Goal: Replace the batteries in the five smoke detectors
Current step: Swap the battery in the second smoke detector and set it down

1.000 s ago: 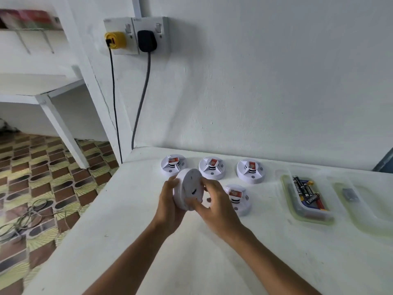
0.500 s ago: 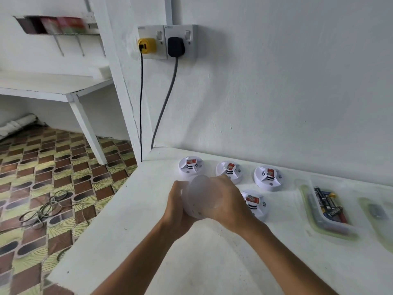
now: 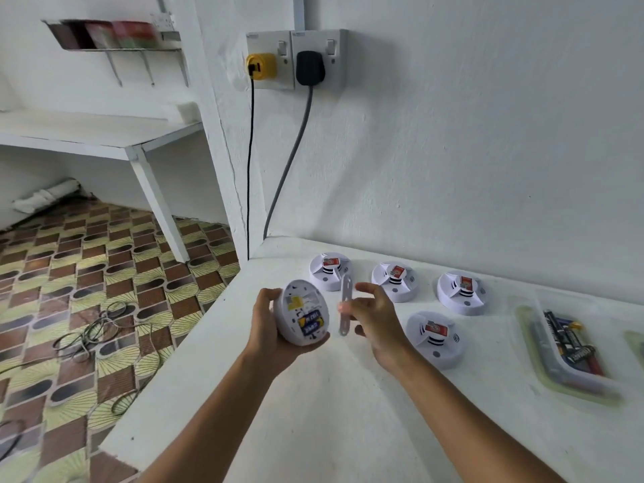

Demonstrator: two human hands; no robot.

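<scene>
My left hand (image 3: 270,329) grips a white smoke detector (image 3: 302,317) above the counter, its open back turned up so that blue and yellow batteries (image 3: 311,325) show inside. My right hand (image 3: 374,317) holds the detached thin back plate (image 3: 345,305) edge-on just right of it. Several other smoke detectors rest face-up on the white counter (image 3: 331,413): three in a back row, the nearest of them (image 3: 331,271) behind the plate, and one (image 3: 435,338) in front.
A clear tray (image 3: 543,364) with several dark batteries sits at the right, and a second tray's edge (image 3: 636,346) shows at the frame's right border. Two plugs with hanging cables (image 3: 278,183) occupy wall sockets above the counter's left corner. Left of the counter's edge lies a patterned floor with loose cables.
Both hands twisted the closed detector earlier. Now its back plate has come off in my right hand, and the batteries are exposed. The view has shifted left.
</scene>
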